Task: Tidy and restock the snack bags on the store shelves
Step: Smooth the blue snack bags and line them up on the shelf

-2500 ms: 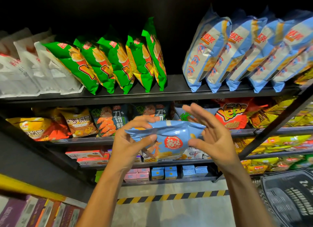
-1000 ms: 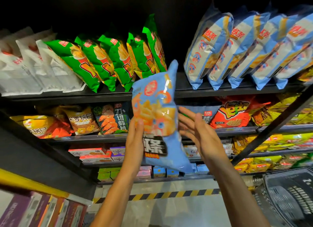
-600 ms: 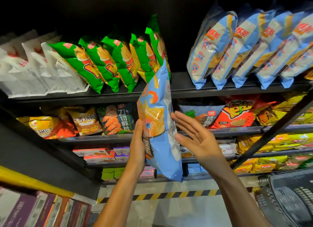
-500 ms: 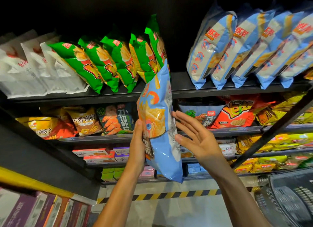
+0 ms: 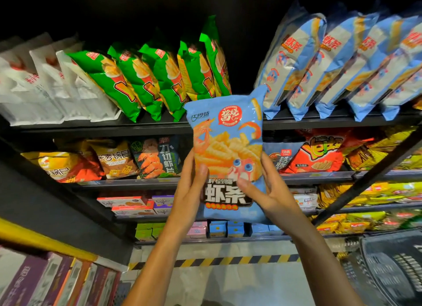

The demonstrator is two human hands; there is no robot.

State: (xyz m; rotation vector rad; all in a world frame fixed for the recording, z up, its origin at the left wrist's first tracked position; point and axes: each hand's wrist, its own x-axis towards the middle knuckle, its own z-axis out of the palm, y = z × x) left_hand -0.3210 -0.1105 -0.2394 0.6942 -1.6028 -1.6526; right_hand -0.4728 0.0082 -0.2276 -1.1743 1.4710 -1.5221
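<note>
Both hands, left point(image 5: 190, 187) and right point(image 5: 266, 189), now grip the bag point(image 5: 227, 150) turned face-forward from edge-on, ready for the top shelf point(image 5: 159, 126).

Light-blue bag point(image 5: 228, 145) with orange shrimp print; green bags point(image 5: 159, 77) behind

Dark metal shelving point(image 5: 98, 128) stands in tiers against a black, unlit backdrop. A pale floor point(image 5: 228, 283) carries a yellow-and-black hazard stripe point(image 5: 228, 261) along the shelving base. A diagonal dark strut point(image 5: 370, 175) crosses the right side.
</note>
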